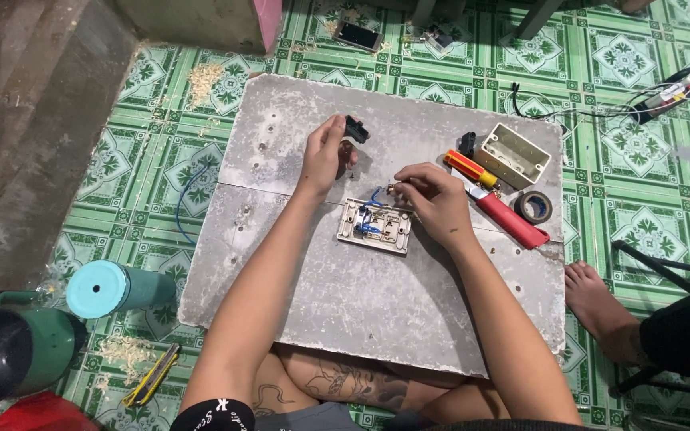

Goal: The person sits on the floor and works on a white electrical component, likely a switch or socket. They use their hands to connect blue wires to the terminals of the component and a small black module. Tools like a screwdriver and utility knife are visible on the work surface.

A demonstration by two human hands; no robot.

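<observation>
the left hand (pixel 327 152) pinches a small black part (pixel 354 128); the right hand (pixel 433 199) grips a wire end over the switch plate (pixel 374 226) mid-board; best steadied low.

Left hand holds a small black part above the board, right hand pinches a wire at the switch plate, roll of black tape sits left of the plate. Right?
Not quite. The head view shows the roll of black tape right of the switch plate, by the red-handled tool. The rest holds: left hand holds the small black part, right hand pinches a wire.

Rough grey board (pixel 377 295), glossy plastic switch plate (pixel 374 227)
</observation>
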